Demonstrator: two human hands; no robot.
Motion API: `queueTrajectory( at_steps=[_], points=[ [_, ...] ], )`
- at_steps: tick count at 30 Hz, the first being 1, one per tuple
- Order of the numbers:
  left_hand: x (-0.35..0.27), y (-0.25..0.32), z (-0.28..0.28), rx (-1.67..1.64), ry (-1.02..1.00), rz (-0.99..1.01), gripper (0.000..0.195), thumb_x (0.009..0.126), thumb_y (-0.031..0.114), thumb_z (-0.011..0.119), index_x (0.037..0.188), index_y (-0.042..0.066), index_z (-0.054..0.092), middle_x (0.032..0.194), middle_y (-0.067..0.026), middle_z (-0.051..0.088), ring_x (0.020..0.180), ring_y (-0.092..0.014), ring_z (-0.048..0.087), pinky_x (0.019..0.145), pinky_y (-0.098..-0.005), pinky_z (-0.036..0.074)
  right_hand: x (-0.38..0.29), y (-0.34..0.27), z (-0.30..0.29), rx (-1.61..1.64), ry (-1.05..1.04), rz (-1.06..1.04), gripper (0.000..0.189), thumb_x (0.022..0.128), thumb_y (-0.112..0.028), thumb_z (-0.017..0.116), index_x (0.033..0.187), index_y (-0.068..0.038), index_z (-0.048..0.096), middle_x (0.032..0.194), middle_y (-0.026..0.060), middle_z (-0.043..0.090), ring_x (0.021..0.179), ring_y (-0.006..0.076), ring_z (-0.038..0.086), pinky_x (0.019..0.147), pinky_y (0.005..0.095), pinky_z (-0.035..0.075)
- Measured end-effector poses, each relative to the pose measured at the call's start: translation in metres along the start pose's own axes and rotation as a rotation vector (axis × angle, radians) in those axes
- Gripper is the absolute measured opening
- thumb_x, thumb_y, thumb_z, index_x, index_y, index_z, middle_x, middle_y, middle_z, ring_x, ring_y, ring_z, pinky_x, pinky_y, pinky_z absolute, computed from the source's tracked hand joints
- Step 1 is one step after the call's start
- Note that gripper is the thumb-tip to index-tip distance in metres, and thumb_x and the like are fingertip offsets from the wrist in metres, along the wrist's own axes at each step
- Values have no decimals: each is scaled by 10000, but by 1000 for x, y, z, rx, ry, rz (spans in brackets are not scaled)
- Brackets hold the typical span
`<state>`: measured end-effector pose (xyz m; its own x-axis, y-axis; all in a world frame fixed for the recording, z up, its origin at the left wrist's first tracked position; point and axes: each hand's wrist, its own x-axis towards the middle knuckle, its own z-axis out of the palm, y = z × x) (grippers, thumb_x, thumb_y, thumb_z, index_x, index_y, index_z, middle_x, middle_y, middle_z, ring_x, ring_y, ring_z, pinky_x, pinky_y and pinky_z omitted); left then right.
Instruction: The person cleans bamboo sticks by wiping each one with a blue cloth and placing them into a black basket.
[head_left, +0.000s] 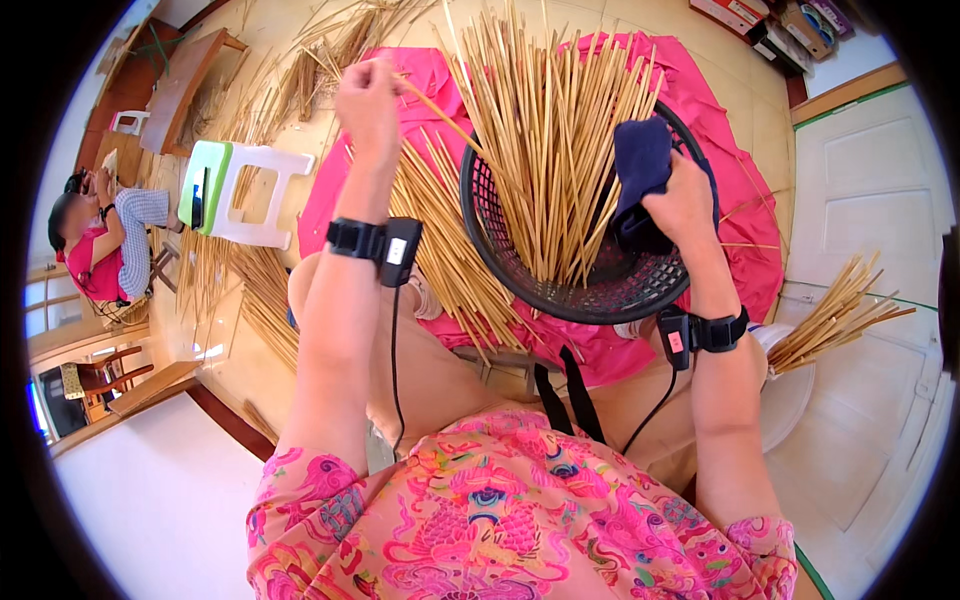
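My left hand (370, 105) is raised left of the basket, its fingers closed on one end of a thin straw-coloured stalk (439, 112) that slants down to the bundle. My right hand (684, 196) grips a dark blue cloth (641, 161) at the right side of a black plastic mesh basket (577, 309). A thick bundle of long dry stalks (551, 150) stands in the basket, fanned out at the top. More stalks (457, 247) lie on a bright pink cloth (739, 180) beneath and left of the basket.
A white and green plastic stool (259, 187) stands at the left, with a phone-like dark object on it. Stalks (262, 300) litter the tiled floor there. A seated person (101, 247) is farther left. At my right, a white bucket (787, 382) holds more stalks beside a white door (874, 187).
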<state>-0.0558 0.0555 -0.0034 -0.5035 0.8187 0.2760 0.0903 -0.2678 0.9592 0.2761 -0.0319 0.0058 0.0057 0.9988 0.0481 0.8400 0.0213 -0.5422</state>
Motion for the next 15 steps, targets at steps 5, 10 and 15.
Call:
queueTrajectory(
  at_steps=[5, 10, 15],
  points=[
    [-44, -35, 25, 192, -182, -71, 199, 844, 183, 626, 797, -3, 570, 635, -29, 578, 551, -69, 540, 511, -205, 442, 4, -8, -2, 23, 28, -17, 334, 626, -232, 640, 917, -70, 624, 800, 196, 629, 803, 363, 600, 688, 422, 474],
    [-52, -70, 39, 194, -210, -92, 201, 829, 181, 638, 770, 0, 575, 602, -33, 585, 510, -80, 554, 489, -214, 446, 1, -11, 2, 59, 27, -60, 333, 632, -250, 645, 910, -68, 623, 797, 196, 629, 802, 364, 600, 693, 425, 476],
    [-69, -76, 58, 295, -260, -78, 200, 817, 174, 646, 775, -6, 571, 605, -48, 591, 504, -96, 568, 471, -226, 451, 2, -9, 4, 27, 28, -58, 334, 638, -264, 650, 911, -73, 625, 797, 198, 629, 797, 363, 603, 693, 424, 478]
  ],
)
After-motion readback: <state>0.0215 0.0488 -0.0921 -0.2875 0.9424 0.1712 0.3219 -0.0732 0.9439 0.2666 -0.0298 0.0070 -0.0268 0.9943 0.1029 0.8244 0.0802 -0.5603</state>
